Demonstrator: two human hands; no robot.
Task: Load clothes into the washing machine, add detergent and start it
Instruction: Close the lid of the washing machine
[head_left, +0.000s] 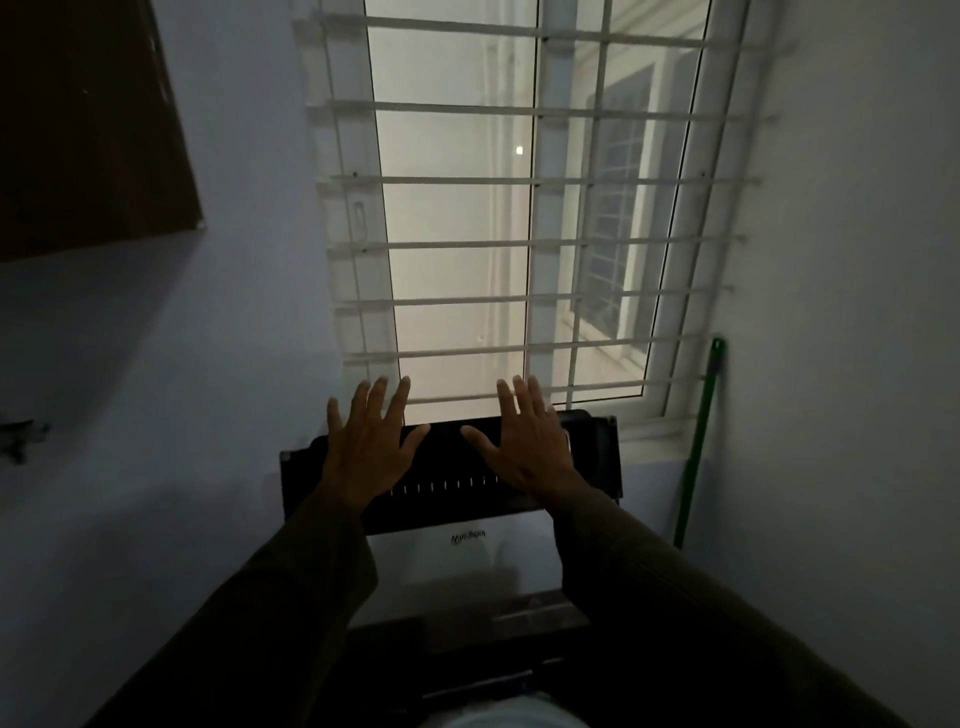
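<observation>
Dark sleeves (311, 597) up close, and the washing machine (467, 566) sits straight ahead of us, under the barred window (519, 179). Far left, a brown panel (88, 130) on the wall. Our left hand (366, 447) is raised with fingers spread wide over the machine's black panel (447, 457), and our right hand (524, 447) is splayed the same. Whether they touch it, we cannot tell. Far right, a green pole (698, 452) leans in the corner.

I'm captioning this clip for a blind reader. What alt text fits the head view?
The left hand and right hand are held out, fingers spread, over the dark control panel of a washing machine under a barred window in a dim room. A green pole leans in the right corner.
</observation>
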